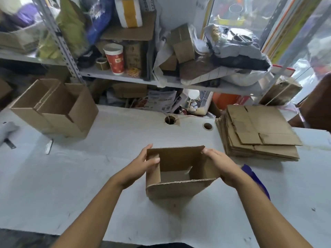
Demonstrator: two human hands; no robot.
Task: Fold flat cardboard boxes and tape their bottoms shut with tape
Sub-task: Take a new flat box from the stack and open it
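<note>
Forearms: both reach in from bottom edge, nearest the cam; they meet at the box mid-table.
Left hand (143, 166): on box's left wall, thumb hooked over the rim to the inside, fingers up the outside; clamped on that wall.
Box (180, 173): stands on white table (111, 176) just in front of the person, between the two hands, squared up into a tube. Mouth points up and a bit toward the cam. Long axis runs left-right, short walls at the hands.
Inside box: pale table seems to show thru a gap betw flaps at the bottom, so bottom looks not yet shut; no tape seen on it.
Right hand (221, 167): on box's right wall, fingers curled round the upper far corner, palm on the outside; gripping it.
How to do step well: my read, step is squaring the box. Press both short walls evenly so corners go true, then turn it over, fold short flaps first, long flaps after, hold seam tight before taping.
Risk: uneven push could skew the walls, leaving a gap at the seam.
Far left: two open boxes (53, 106) done up, side by side, touching.
Far right: stack of flat boxes (259, 131), well apart from the hands.
Tape: cannot tell where it is; a small roll-like thing (207, 126) sits near the stack, too small to be sure.
</note>
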